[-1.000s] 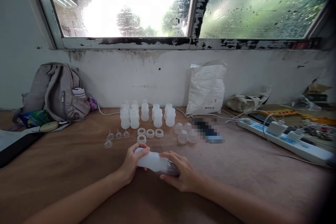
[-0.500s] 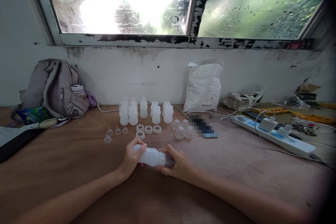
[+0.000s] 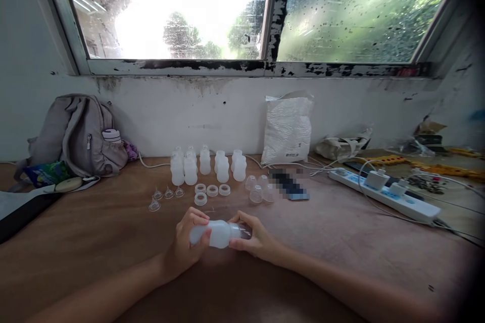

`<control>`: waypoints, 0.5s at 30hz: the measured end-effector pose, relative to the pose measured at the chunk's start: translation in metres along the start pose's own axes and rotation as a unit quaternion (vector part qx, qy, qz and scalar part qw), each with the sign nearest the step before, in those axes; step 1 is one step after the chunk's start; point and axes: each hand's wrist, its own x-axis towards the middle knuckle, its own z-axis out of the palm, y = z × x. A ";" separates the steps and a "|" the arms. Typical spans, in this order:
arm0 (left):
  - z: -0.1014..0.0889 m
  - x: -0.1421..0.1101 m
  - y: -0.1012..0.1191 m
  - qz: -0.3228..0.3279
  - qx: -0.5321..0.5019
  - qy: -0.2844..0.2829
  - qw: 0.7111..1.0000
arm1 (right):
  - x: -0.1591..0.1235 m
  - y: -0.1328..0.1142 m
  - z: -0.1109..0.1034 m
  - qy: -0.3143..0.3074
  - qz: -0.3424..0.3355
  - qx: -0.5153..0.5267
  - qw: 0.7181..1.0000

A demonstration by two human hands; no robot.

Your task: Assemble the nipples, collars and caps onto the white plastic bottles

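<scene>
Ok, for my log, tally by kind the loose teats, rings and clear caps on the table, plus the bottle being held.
Teats: 4
Rings: 4
Clear caps: 4
Held bottle: 1
Total: 13

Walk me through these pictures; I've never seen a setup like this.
There is no machine here, just a person's bare hands. One head-worn camera takes every picture, looking forward and down. The left hand grips a frosted baby bottle; the right hand holds its clear-capped end. On the table beyond, left to right, lie clear nipples, ring collars and clear dome caps, with more bottles standing behind. A backpack sits at left, a power strip at right.
</scene>
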 end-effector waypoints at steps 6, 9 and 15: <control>0.002 0.011 -0.006 -0.143 -0.050 -0.016 0.988 | 0.008 0.004 0.002 -0.018 0.095 0.079 0.992; 0.008 0.022 -0.017 -0.364 -0.167 -0.034 0.916 | 0.014 0.006 0.005 0.032 0.108 0.120 0.986; 0.011 0.026 -0.030 -0.432 -0.247 0.005 0.867 | 0.015 0.009 0.008 0.102 0.054 0.104 0.988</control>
